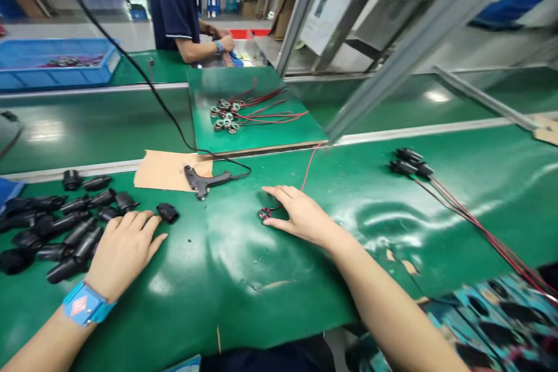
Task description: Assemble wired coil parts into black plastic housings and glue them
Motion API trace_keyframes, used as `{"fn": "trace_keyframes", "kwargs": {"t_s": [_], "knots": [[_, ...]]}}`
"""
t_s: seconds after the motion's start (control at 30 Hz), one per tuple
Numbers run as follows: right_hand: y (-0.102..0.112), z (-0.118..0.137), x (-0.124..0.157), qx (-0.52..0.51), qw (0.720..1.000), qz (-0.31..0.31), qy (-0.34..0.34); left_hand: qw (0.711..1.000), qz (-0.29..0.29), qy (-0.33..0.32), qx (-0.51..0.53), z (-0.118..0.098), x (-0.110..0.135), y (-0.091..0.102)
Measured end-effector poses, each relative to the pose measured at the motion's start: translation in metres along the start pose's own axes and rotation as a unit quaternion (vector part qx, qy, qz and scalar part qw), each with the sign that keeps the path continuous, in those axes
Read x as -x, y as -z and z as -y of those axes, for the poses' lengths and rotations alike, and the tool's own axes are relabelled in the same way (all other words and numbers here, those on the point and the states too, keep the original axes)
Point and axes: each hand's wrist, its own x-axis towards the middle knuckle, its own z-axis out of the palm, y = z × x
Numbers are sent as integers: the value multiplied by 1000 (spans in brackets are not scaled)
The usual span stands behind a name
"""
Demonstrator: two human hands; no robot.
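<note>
My right hand [300,212] is over the middle of the green bench, thumb and forefinger apart. Between their tips lies a small ring-shaped coil part [265,214], close to the thumb; its red wire [310,165] shows beyond the hand. My left hand [124,253], with a blue wrist strap [85,303], reaches over the right side of a pile of black plastic housings [72,225]. Its fingers are stretched forward and the thumb stands apart; what lies under the palm is hidden. One black housing [167,213] lies just past the fingertips.
A black glue gun [207,181] rests partly on cardboard [163,171], its cord crossing the view. Wired coils [226,116] lie on a raised green board [261,140]. Black housings with wires [410,164] lie right. A slanted metal post [392,64] and a co-worker [174,6] are beyond.
</note>
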Motion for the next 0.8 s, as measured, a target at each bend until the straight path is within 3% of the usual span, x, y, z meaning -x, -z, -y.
{"fn": "trace_keyframes", "kwargs": {"t_s": [0.2,0.37,0.47,0.53,0.6,0.7,0.8], "knots": [[12,-5,9,-29,998,34,-52,995,-16,-43,84,-25,-21,17],[3,1,6,-35,995,28,-93,939,-14,-112,324,-95,-75,21],[-1,4,7,-52,993,11,-108,929,-13,-106,354,-138,-111,18],[-2,2,10,-76,991,0,-107,936,-11,-104,337,-147,-124,18],[-2,-2,13,-107,989,-9,-105,950,-34,-86,297,-134,-123,18],[-4,-9,13,-208,968,-51,-133,977,-90,35,189,-88,-104,14],[-7,-11,8,-283,941,-90,-165,986,-53,123,103,-39,-82,3]]}}
